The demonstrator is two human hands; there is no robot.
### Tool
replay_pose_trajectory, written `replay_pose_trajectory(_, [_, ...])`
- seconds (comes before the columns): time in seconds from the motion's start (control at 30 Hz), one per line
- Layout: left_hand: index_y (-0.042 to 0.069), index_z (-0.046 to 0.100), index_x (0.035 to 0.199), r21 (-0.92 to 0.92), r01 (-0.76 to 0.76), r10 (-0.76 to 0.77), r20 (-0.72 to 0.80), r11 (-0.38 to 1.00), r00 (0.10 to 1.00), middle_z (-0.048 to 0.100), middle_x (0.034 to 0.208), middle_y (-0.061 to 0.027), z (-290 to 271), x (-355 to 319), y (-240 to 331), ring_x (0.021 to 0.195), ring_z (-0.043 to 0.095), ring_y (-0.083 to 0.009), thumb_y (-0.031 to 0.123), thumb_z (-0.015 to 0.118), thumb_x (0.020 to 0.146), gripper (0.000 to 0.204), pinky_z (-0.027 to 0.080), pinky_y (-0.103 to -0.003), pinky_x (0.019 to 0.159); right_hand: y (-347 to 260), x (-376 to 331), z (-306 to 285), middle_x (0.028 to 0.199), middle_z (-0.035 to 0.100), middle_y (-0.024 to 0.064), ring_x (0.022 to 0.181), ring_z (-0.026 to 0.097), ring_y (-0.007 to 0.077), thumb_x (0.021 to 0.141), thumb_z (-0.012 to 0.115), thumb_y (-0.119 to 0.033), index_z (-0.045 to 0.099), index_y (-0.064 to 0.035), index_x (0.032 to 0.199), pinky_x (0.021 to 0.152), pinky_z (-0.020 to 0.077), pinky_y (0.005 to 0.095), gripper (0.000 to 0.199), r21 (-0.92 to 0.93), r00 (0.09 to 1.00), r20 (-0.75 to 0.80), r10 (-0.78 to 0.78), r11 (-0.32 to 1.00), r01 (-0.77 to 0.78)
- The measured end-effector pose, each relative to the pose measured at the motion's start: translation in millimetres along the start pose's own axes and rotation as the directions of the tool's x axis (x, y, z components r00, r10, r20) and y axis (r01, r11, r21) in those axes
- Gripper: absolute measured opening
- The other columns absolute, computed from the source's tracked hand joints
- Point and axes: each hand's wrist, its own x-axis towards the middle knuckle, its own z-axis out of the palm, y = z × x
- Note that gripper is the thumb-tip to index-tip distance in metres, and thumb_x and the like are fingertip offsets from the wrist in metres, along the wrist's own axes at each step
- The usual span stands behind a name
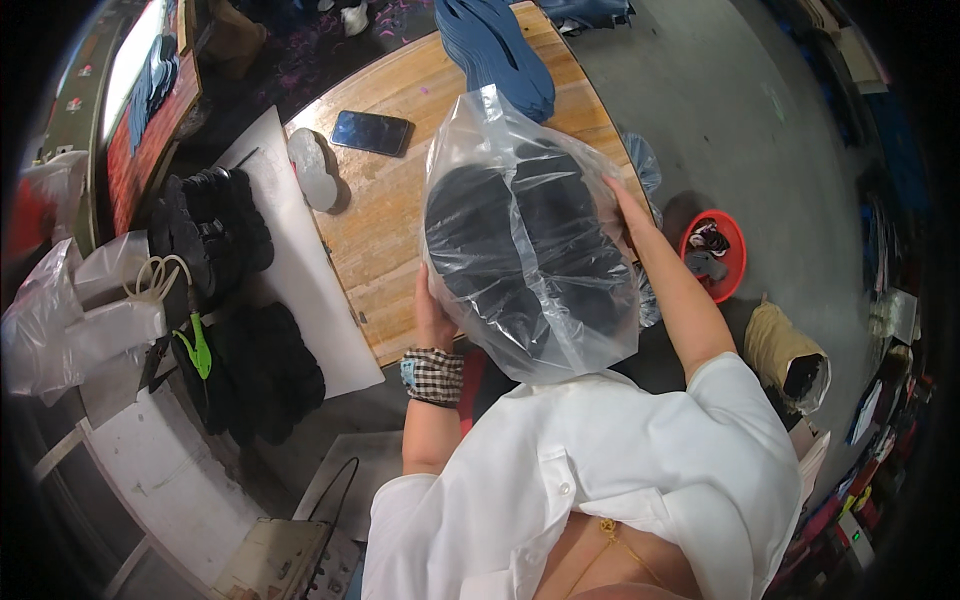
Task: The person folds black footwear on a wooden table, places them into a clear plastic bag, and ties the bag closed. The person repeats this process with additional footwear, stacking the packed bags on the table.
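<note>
A large clear plastic bag (540,330) is held up in front of my chest, over the near part of the wooden table (380,215). Inside it, blurred by the creased film, are stacked black pieces (475,215) with rounded ends, shaped like shoe soles. My left hand (432,312) grips the bag's left side low down, a checked cloth band around its wrist. On the opposite side my right hand (628,208) holds the bag's edge, its fingers partly hidden by the film.
Behind the bag lies a stack of blue sole-shaped pieces (495,55). A phone (370,133) and a pale sole-shaped piece (313,170) rest on the left. Black stacks (265,360) stand beside a white board (300,270). A red basket (738,250) is on the floor at right.
</note>
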Motion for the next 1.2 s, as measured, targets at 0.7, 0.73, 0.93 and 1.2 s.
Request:
replay_pose_trajectory(0.7, [0.004,0.062,0.09,0.646,-0.253,0.301,0.038,0.72,0.953,0.066,0.083,-0.0114,-9.2,72.9,-20.3,0.084,0.061,-0.0242,0.032,0.055,0.091,0.029,0.049,-0.037,0.066,43.9,84.3,45.7,0.081,0.064,0.0216,0.076,0.063,0.0393,0.089,0.05,-0.014,0.067,-0.0023,0.087,0.065,0.0479,0.0497,0.021,-0.917,0.805,0.117,-0.582,0.248,0.312])
replay_pose_trajectory(0.73, [0.004,0.062,0.089,0.621,-0.223,0.259,0.033,0.751,0.965,0.066,0.083,-0.0114,-9.2,73.9,-17.7,0.084,0.061,-0.0242,0.032,0.055,0.091,0.029,0.049,-0.037,0.066,44.1,81.0,45.6,0.088,0.064,0.0253,0.085,0.061,0.0429,0.09,0.05,-0.019,0.066,-0.0012,0.095,0.072,0.0471,0.0496,0.024,-0.829,0.766,0.085,-0.637,0.382,0.409])
replay_pose_trajectory(0.93, [0.004,0.061,0.087,0.558,-0.104,0.095,0.045,0.823,0.994,0.065,0.081,-0.0114,-14.7,67.2,-9.5,0.084,0.06,-0.0239,0.033,0.055,0.091,0.029,0.049,-0.037,0.066,36.5,58.6,46.8,0.098,0.063,0.0275,0.096,0.059,0.0439,0.092,0.047,-0.033,0.061,-0.0004,0.109,0.08,0.045,0.0487,0.039,-0.67,0.859,-0.012,-0.512,0.642,0.373])
replay_pose_trajectory(1.2, [0.004,0.059,0.085,0.531,-0.007,-0.022,0.048,0.848,0.999,0.064,0.08,-0.0113,-39.2,25.4,-13.9,0.084,0.06,-0.0236,0.033,0.055,0.091,0.03,0.048,-0.036,0.067,40.0,48.4,44.7,0.093,0.063,0.0218,0.089,0.059,0.0367,0.093,0.048,-0.03,0.062,-0.0011,0.106,0.073,0.0457,0.0445,0.035,-0.586,0.885,-0.015,-0.465,0.722,0.368])
